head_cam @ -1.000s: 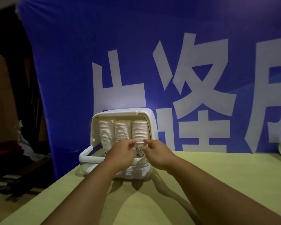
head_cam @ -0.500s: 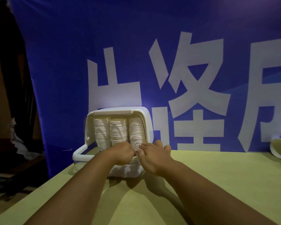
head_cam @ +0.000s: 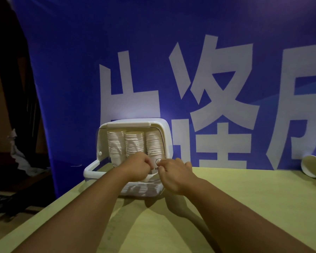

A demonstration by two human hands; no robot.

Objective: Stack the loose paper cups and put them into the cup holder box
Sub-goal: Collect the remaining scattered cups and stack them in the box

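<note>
Cups (head_cam: 133, 143) stand in three stacks inside the box (head_cam: 99, 143) on the worktop (head_cam: 244, 207). Your left hand (head_cam: 138, 168) and right hand (head_cam: 173, 176) curl fingers (head_cam: 162, 164) at their bases, grip unclear; nudge each stack upright gently.

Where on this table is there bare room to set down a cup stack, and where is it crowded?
Widest bare patch: the table between the right hand, the banner and the loose cups at the right edge. A smaller one lies between the two forearms. Crowded: the cup holder box mouth, with three cup stacks and the left hand beside the right.
</note>
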